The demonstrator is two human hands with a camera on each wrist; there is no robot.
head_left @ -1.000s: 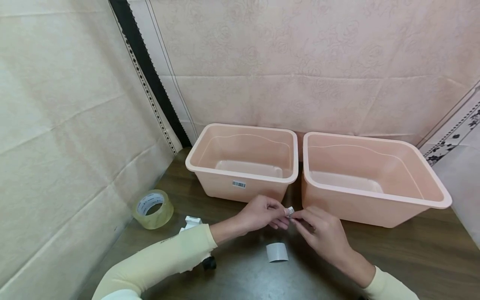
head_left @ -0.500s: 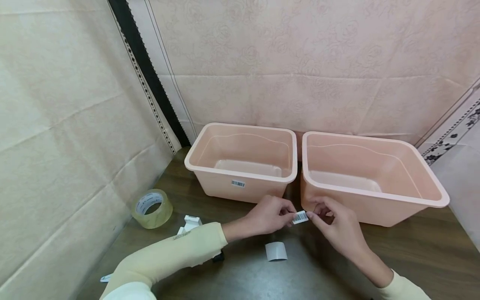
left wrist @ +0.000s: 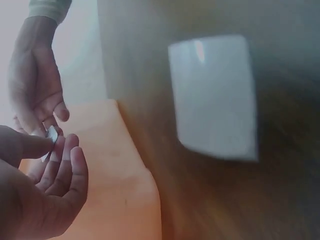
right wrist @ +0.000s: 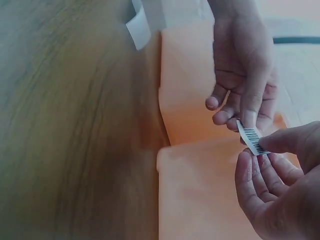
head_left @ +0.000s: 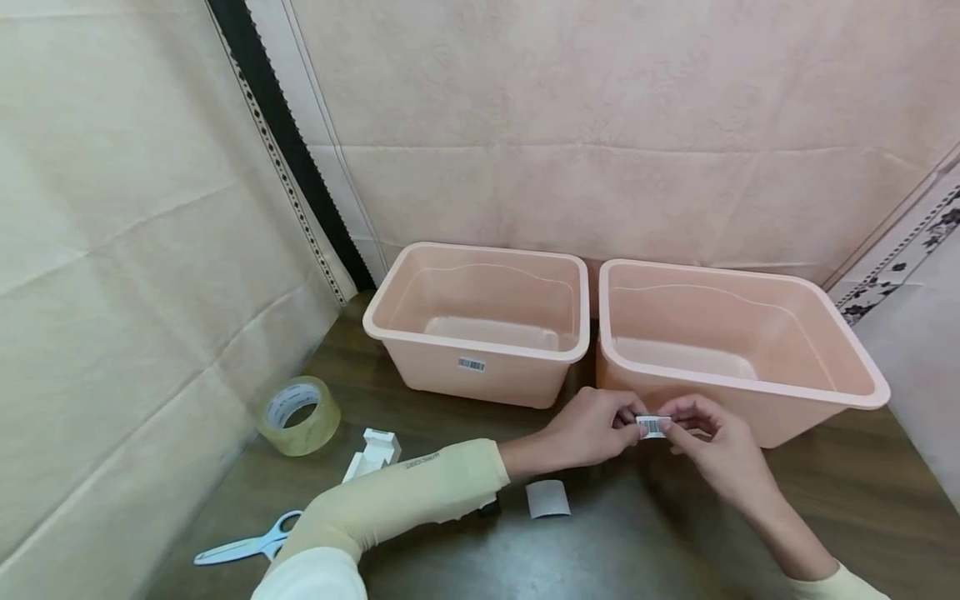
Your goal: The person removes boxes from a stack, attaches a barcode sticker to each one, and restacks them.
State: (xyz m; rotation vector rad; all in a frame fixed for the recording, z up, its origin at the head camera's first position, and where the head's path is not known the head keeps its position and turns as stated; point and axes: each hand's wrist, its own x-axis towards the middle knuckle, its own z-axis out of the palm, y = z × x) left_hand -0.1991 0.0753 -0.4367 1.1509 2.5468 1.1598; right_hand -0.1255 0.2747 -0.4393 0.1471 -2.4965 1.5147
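Between my two hands is a small white barcode label [head_left: 652,427], its printed bars towards me. My left hand [head_left: 592,427] pinches its left end between thumb and fingers, and my right hand [head_left: 712,446] pinches the right end. In the right wrist view the barcode label [right wrist: 251,138] looks slightly bent. Both hands are in front of the right pink bin [head_left: 750,396], apart from its wall as far as I can tell. On the left pink bin [head_left: 480,379] a similar barcode sticker [head_left: 472,364] is stuck to the front wall.
A curled piece of backing paper [head_left: 548,498] lies on the dark wooden table [head_left: 600,558] below my left wrist. Farther left are a roll of clear tape [head_left: 300,417], light-blue scissors [head_left: 243,548] and a white plastic object [head_left: 375,450], partly behind my sleeve. Cloth hangs behind the bins.
Both hands have moved right with the label, from the gap between the bins to before the right bin. The label has turned its barcode face up into view. The scissors are uncovered.
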